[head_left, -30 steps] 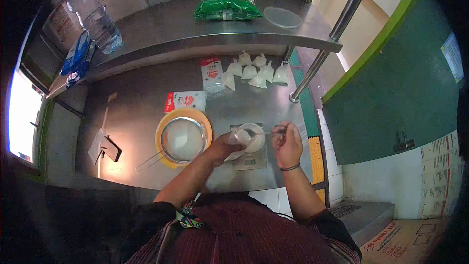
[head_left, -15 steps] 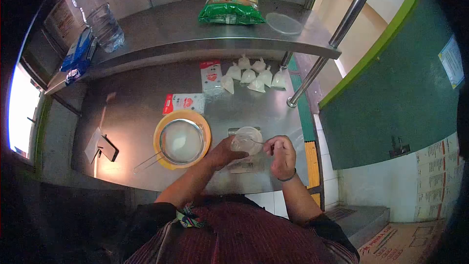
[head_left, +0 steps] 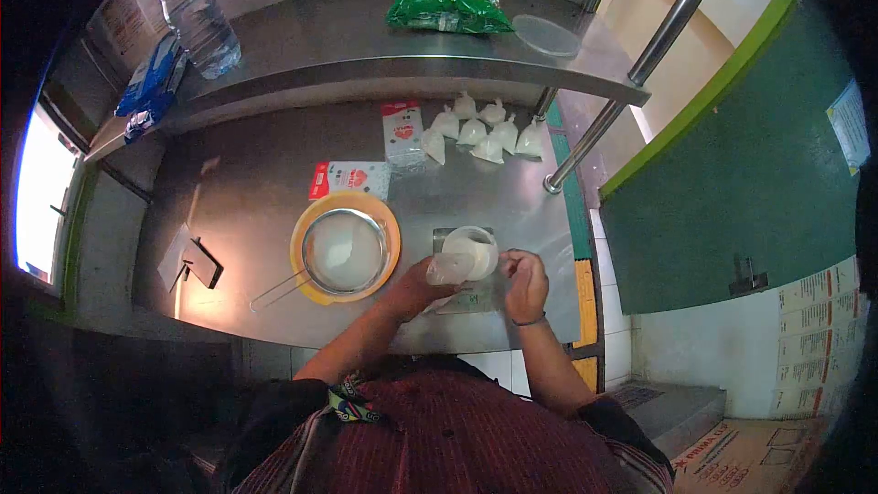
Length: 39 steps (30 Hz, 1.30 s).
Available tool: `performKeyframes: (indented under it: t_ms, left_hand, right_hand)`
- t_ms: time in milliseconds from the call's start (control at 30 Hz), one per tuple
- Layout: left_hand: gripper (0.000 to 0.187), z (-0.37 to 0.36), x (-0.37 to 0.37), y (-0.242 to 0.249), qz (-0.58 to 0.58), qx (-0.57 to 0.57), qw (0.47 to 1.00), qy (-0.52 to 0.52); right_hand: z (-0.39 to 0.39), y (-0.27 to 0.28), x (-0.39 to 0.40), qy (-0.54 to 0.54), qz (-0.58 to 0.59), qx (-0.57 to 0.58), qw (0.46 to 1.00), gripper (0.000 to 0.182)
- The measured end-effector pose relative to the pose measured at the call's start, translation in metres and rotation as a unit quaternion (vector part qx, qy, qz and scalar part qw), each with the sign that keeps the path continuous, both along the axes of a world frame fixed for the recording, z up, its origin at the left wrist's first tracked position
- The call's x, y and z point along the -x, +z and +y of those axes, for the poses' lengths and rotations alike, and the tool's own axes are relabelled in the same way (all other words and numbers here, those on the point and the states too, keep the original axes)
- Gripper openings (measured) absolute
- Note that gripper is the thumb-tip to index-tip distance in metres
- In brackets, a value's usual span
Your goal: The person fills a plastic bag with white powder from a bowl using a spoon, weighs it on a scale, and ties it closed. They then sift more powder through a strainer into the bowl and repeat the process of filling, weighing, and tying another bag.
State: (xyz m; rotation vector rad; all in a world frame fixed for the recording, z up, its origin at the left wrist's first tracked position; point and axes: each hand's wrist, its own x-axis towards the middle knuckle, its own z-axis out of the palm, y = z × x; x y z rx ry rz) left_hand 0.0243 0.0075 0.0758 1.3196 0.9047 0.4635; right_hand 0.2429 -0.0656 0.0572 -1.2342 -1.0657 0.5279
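My left hand is closed around a clear plastic bag, holding it against the near left side of a round white tub. White powder shows inside the tub. The tub stands over a flat scale, partly hidden by tub and hand. At the tub's right rim, my right hand has its fingers pinched, seemingly on a thin spoon handle that is barely visible now. To the left, a wire sieve with white powder in it rests on a yellow-orange bowl.
Several tied bags of white powder stand at the back. Two red-and-white packs lie near the bowl. A small stand is at the left. The shelf above holds a green packet, a water bottle and a round lid.
The spoon has moved from the bag's mouth down toward the tub, its handle now hardly visible. The bag has tilted away from my right hand. The camera view has shifted slightly.
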Motion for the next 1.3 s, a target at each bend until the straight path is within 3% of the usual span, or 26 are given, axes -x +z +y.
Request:
performKeyframes:
  t_ms: [33, 200, 267, 333, 467, 533, 567, 633, 767, 867, 1133, 1300]
  left_hand:
    - [0.055, 0.0, -0.001, -0.009, 0.008, -0.017, 1.0, -0.005]
    - [0.057, 0.001, -0.002, -0.013, 0.055, -0.028, 0.998, -0.022]
    - [0.059, 0.002, -0.004, -0.024, -0.081, 0.053, 0.995, -0.023]
    - [0.059, 0.001, -0.002, -0.009, -0.054, 0.034, 0.997, -0.034]
    - [0.059, 0.001, -0.004, -0.005, -0.009, 0.009, 0.999, -0.042]
    - [0.059, -0.003, -0.004, 0.0, -0.014, 0.021, 0.999, -0.035]
    - [0.058, -0.004, -0.003, 0.003, -0.02, 0.032, 0.999, -0.027]
    - [0.058, -0.005, -0.002, 0.012, -0.017, 0.027, 0.999, -0.03]
    - [0.059, 0.002, 0.003, -0.03, 0.018, -0.029, 0.998, -0.044]
    - [0.058, -0.002, 0.01, 0.006, 0.025, 0.008, 0.999, -0.026]
    - [0.055, 0.019, 0.026, 0.007, 0.053, -0.024, 0.997, -0.056]
    - [0.053, 0.025, 0.021, 0.005, 0.086, -0.012, 0.992, -0.089]
  right_hand:
    - [-0.001, -0.002, 0.001, 0.013, -0.077, 0.028, 0.997, 0.035]
    - [-0.001, -0.007, 0.006, 0.043, -0.203, 0.006, 0.978, 0.033]
    - [-0.002, -0.013, 0.005, 0.038, -0.239, 0.003, 0.97, 0.032]
    - [-0.006, -0.022, 0.006, -0.003, -0.199, 0.06, 0.978, 0.033]
    - [-0.004, -0.03, 0.011, -0.07, -0.131, 0.07, 0.986, 0.034]
    - [-0.002, -0.03, 0.014, -0.061, 0.02, 0.075, 0.995, 0.035]
    - [-0.001, -0.03, 0.014, -0.062, 0.021, 0.075, 0.995, 0.035]
    - [0.003, -0.028, 0.016, -0.04, 0.137, 0.071, 0.987, 0.035]
    - [0.007, -0.014, 0.013, -0.054, 0.181, 0.068, 0.98, 0.035]
    - [0.008, -0.013, 0.005, -0.063, 0.179, 0.062, 0.98, 0.034]
    - [0.018, -0.011, -0.014, -0.107, 0.328, 0.073, 0.936, 0.033]
    - [0.019, 0.005, -0.018, -0.111, 0.324, 0.07, 0.937, 0.031]
